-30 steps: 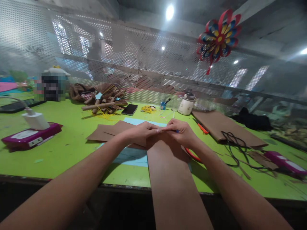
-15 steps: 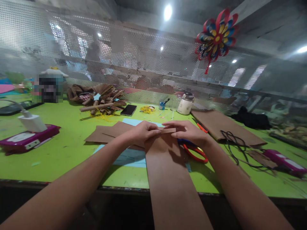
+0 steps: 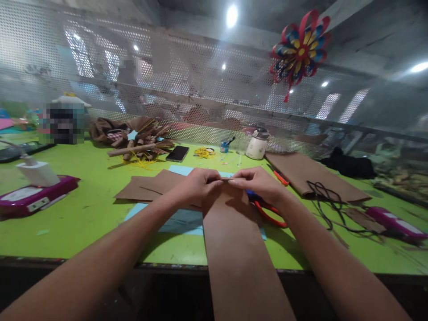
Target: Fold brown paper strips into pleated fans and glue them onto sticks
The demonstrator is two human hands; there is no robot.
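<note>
Head view: left hand (image 3: 202, 183) and right hand (image 3: 259, 183) pinch the brown paper strip (image 3: 236, 243) at its far end; the white bottle (image 3: 256, 149) bears markings (too blurred to read).

Lime-green table (image 3: 90, 183), perforated metal screen (image 3: 200, 84) along table's far side, grey ceiling (image 3: 197, 22) above table, bright lamp (image 3: 232, 16) high beyond table, smaller lights (image 3: 224, 67) behind table, dark space (image 3: 160, 290) below table's near edge.

Left fingers (image 3: 214, 183), right fingers (image 3: 239, 183) — both pinch a brown strip (image 3: 239, 254).
</note>
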